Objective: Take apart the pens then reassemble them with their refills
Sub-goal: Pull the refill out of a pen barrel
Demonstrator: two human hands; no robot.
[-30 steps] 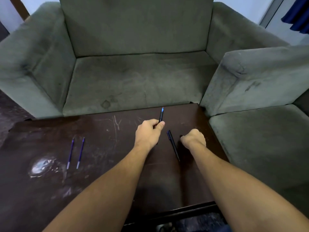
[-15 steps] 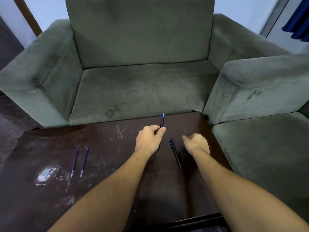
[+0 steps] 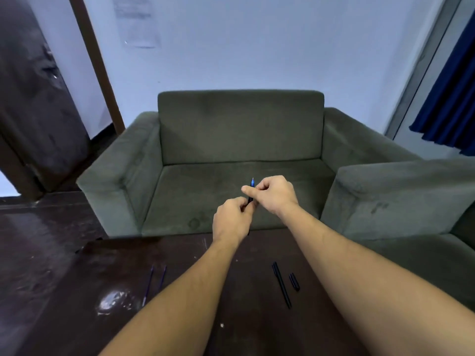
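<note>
Dark scratched table (image 3: 77, 291) before a green sofa (image 3: 239, 129). Left hand (image 3: 231, 222) pinches the pen (image 3: 250, 199) low, right hand (image 3: 275, 194) pinches near its blue tip, probably to unscrew it. Two refills (image 3: 154, 281) lie near left; black barrel (image 3: 281, 285) and cap (image 3: 294, 281) near right, kept apart.

pens (image 3: 250, 194): 2 | refills (image 3: 148, 285): 2 | cap (image 3: 294, 281): 1 | hands (image 3: 232, 222): 2

Cap (image 3: 294, 281) just right of pen barrel (image 3: 281, 284)
</note>
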